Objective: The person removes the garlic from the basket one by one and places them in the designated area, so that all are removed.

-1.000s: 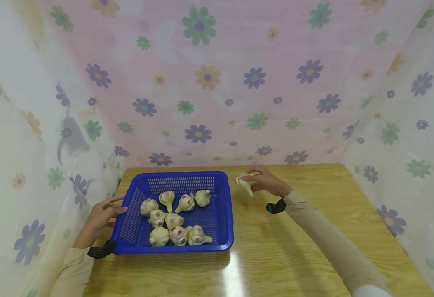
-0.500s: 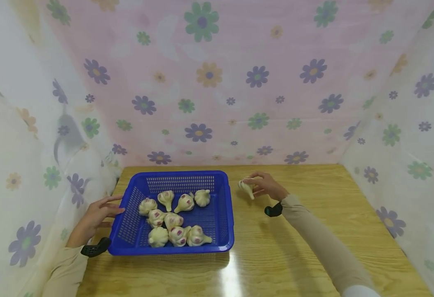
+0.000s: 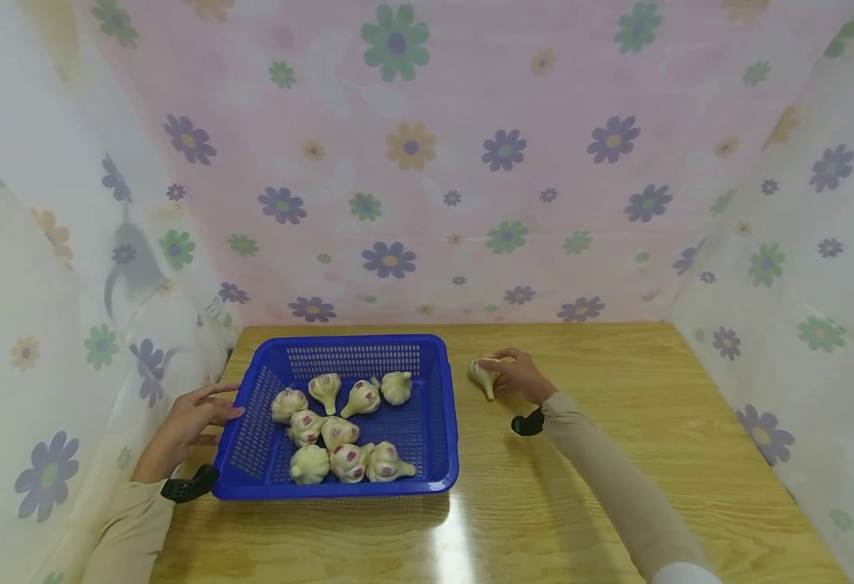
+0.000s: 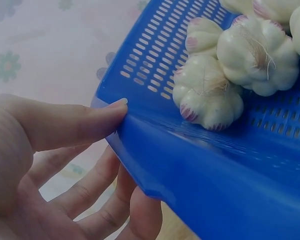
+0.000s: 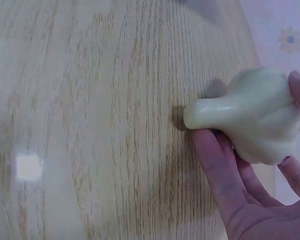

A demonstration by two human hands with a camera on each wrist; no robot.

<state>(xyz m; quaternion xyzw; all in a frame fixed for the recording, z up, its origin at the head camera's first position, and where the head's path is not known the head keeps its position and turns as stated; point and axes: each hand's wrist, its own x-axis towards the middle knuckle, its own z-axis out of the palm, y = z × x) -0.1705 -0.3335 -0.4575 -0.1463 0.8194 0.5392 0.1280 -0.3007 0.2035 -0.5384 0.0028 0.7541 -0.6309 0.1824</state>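
My right hand [image 3: 525, 376] holds a garlic bulb [image 3: 485, 375] low over the wooden table, just right of the blue basket [image 3: 450, 438]. In the right wrist view, thumb and fingers grip the pale garlic bulb [image 5: 262, 112], its stem close to the tabletop; I cannot tell whether it touches. At the basket's left side is my left hand [image 3: 191, 426]. The left wrist view shows that left hand [image 4: 65, 165] pinching the basket's rim [image 4: 160, 160], thumb on top and fingers underneath. Several garlic bulbs [image 3: 341, 434] lie inside the basket.
The wooden table [image 3: 616, 438] extends right and in front of the basket. Flower-printed cloth [image 3: 427, 203] hangs along the back and both sides. A black wrist strap piece [image 3: 527, 423] sits at the right sleeve.
My right hand has come down and slightly nearer with the garlic bulb, closer to the tabletop. The left hand stays at the basket's left rim; the bulbs inside have not moved.
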